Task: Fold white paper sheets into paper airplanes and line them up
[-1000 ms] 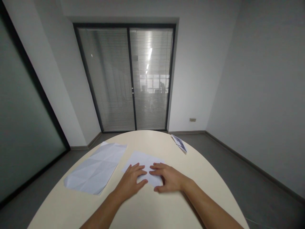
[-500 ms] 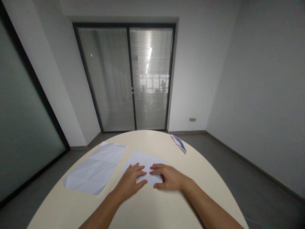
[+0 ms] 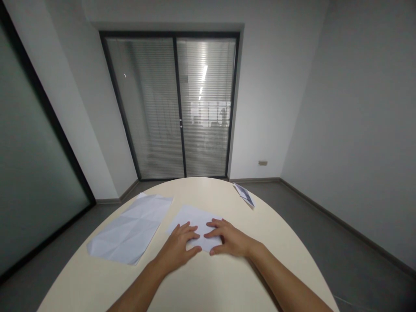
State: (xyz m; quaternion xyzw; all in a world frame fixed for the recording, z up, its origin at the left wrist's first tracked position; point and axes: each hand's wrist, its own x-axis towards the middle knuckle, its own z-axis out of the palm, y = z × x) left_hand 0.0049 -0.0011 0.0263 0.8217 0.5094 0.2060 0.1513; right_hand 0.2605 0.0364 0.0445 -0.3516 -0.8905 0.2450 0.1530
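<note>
A folded white sheet of paper (image 3: 194, 216) lies on the round cream table (image 3: 208, 281) straight in front of me. My left hand (image 3: 178, 248) rests flat on its near left part, fingers stretched out and slightly spread. My right hand (image 3: 231, 240) lies flat on its near right part, fingers pointing left toward the left hand's fingertips, thumb at the paper's near edge. Both hands press on the paper and hold nothing.
A larger creased white sheet (image 3: 131, 233) lies unfolded on the table's left side. A small folded paper piece (image 3: 245, 195) sits at the far right rim. Beyond the table are glass doors with blinds (image 3: 175, 108), grey floor and white walls.
My right hand has slid slightly away from me along the paper, and the paper's near right corner has shortened under it. The left hand has barely moved.
</note>
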